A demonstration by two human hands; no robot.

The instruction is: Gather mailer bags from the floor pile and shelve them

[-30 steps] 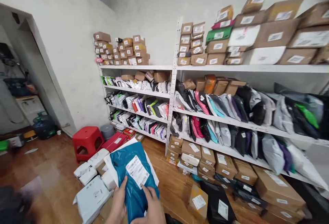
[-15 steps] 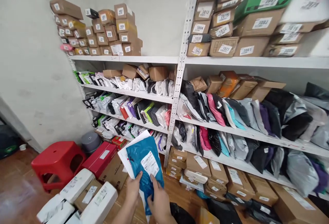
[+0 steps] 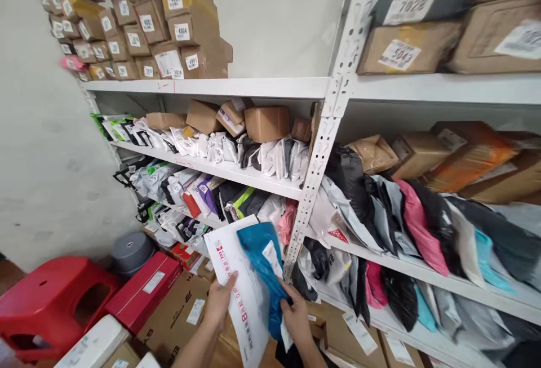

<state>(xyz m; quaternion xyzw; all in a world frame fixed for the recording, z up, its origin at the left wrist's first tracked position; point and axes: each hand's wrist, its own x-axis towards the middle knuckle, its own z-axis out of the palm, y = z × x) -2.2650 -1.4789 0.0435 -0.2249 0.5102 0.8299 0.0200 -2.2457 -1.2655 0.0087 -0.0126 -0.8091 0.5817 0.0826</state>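
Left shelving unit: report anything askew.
Below the top board, one cardboard box leans crookedly behind the white mailer bags. It looks odd because the numbered boxes above are stacked more squarely.

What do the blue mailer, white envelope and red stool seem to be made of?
Blue mailer: probably thin plastic film, glossy, with creases and highlights. White envelope: likely paper or thin card, smooth, nearly flat; plastic isn't ruled out. Red stool: apparently moulded plastic, with slight sheen and rounded cut-outs.
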